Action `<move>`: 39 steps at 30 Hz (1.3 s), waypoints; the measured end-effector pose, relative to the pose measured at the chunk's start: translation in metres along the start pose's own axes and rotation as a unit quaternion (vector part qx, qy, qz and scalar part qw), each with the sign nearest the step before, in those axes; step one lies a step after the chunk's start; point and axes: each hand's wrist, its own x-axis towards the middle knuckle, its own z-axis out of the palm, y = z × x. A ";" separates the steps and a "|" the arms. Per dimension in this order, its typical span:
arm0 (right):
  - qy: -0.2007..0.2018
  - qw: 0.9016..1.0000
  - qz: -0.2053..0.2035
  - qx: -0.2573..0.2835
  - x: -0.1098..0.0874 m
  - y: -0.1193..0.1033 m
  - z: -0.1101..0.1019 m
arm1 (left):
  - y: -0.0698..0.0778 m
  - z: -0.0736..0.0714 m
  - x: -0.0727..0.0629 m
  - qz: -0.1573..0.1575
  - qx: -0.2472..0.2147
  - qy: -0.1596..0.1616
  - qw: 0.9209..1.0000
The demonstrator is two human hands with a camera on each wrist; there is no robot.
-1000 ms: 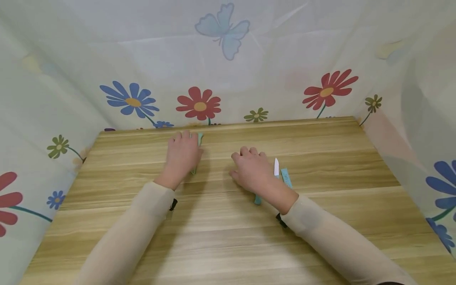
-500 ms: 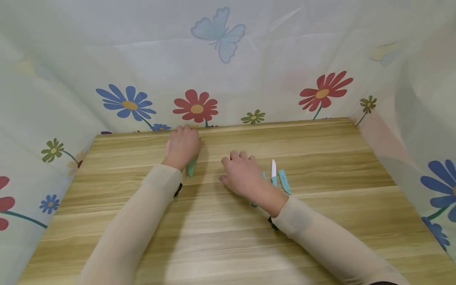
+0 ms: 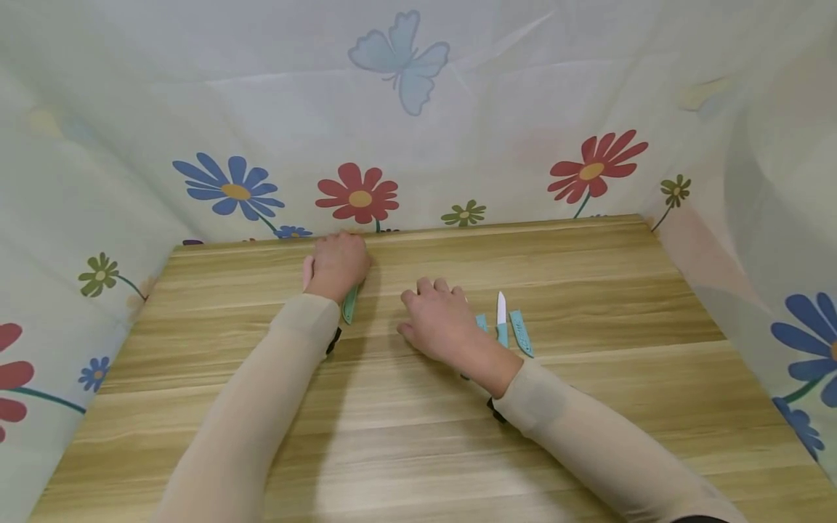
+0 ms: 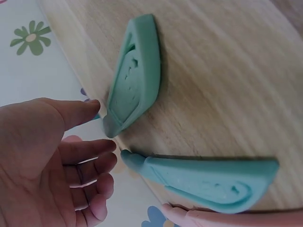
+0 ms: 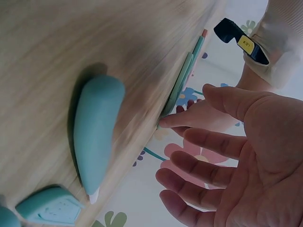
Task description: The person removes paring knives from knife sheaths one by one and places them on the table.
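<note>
My left hand [image 3: 341, 263] is near the table's far edge, above a green knife sheath [image 3: 349, 305]. In the left wrist view its fingers are loosely bent, close to the tips of two green sheath-shaped pieces [image 4: 135, 75] with raised patterns; a pink piece [image 4: 232, 218] lies beside them. My right hand [image 3: 441, 323] hovers palm down with relaxed fingers and holds nothing. Partly under it is a teal piece [image 3: 482, 322]. To its right lie a teal-handled paring knife [image 3: 501, 319] with a white blade and a teal sheath [image 3: 521, 334].
The wood-grain table [image 3: 392, 450] meets a flower-printed cloth wall [image 3: 497, 131] at its back and sides. A teal knife handle [image 5: 97, 132] shows large in the right wrist view, with a patterned teal sheath [image 5: 52, 205] below it.
My left hand has shifted slightly toward the far edge, uncovering the green sheath's near end. The right hand has moved left, showing more of the knife and teal sheath.
</note>
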 end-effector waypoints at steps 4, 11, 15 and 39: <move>0.003 1.000 -0.001 -0.006 0.001 -0.001 0.000 | 0.000 0.002 0.002 -0.005 -0.006 -0.003 1.000; 0.000 1.000 0.002 -0.009 0.005 -0.002 -0.001 | 0.000 0.004 0.007 -0.016 -0.015 -0.005 1.000; -0.004 1.000 0.001 -0.008 0.008 -0.002 -0.002 | 0.000 0.005 0.009 -0.026 -0.016 -0.006 1.000; -0.021 0.998 0.009 0.059 0.052 -0.019 0.010 | 0.008 0.001 0.006 -0.096 -0.092 -0.047 0.990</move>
